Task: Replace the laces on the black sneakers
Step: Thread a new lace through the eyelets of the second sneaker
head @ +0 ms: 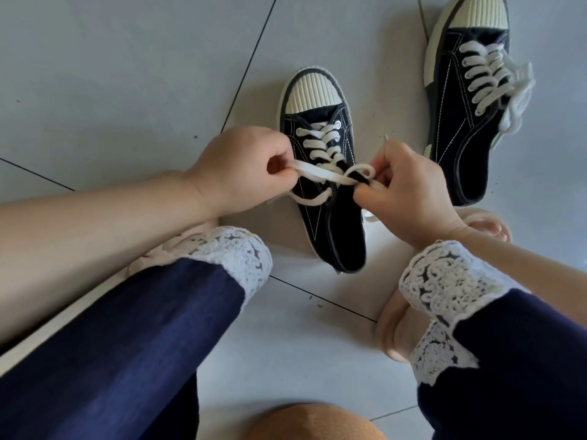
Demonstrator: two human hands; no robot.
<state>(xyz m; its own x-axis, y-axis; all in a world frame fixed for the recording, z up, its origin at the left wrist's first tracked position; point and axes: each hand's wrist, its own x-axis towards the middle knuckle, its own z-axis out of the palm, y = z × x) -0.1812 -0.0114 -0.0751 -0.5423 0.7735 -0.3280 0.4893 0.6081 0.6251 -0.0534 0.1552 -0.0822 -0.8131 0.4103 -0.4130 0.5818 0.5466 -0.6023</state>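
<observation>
Pinched in both grips — left hand (251,166) and right hand (409,188) — white lace (327,176), looped between them over the near sneaker (336,242). Resting on grey tiled floor (127,74); second sneaker (467,100) laced, beyond, right.

Near sneaker (320,173) on floor (127,74) — second sneaker (470,100) right, farther.

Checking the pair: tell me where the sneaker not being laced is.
In the head view, the second sneaker lies on the tiled floor at upper right, just beyond the right hand.

grey tile floor (127,74) | navy trousers (127,344) (white lace cuffs (241,258)) | pink slippers (386,328)
</observation>
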